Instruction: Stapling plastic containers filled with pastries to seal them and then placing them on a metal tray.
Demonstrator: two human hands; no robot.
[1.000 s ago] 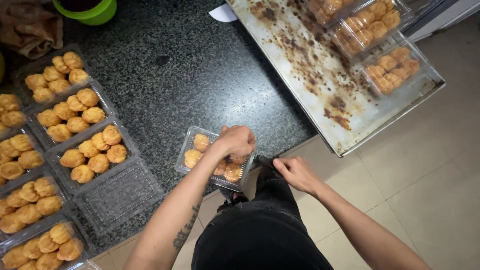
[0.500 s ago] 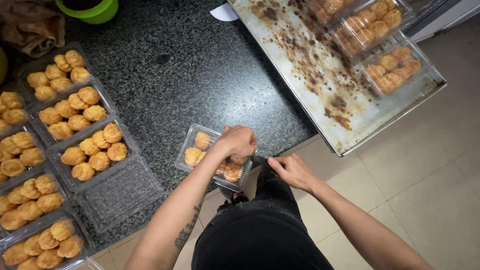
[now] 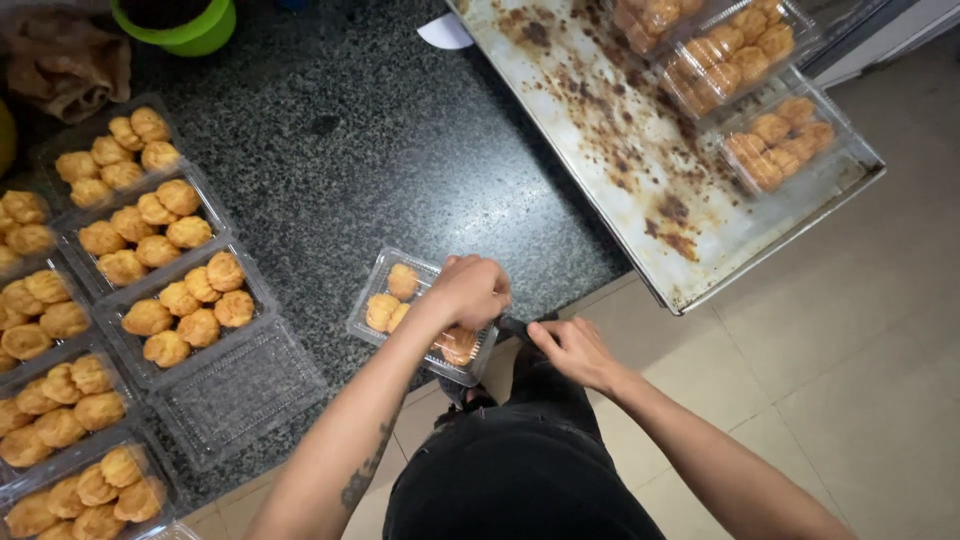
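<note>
**Clear pastry box at the table edge, left hand on top**

Item: clear plastic box point(image 3: 400, 300) of golden pastries, on the dark speckled table point(image 3: 400, 160), its near corner overhanging the edge. Long axis runs from upper left to lower right, toward the person.
Left hand point(image 3: 470, 290): directly over the box's near end, grip curled shut on it or on a pastry; which, cannot tell.
Right hand point(image 3: 572, 350): just beside that end, off the table, fingers loosely bent, holding nothing visible.
Nearby: filled boxes point(image 3: 180, 310) at left; stained baking tray point(image 3: 620, 140) at right.

green bowl point(image 3: 185, 25), stained baking tray point(image 3: 620, 150)
</note>
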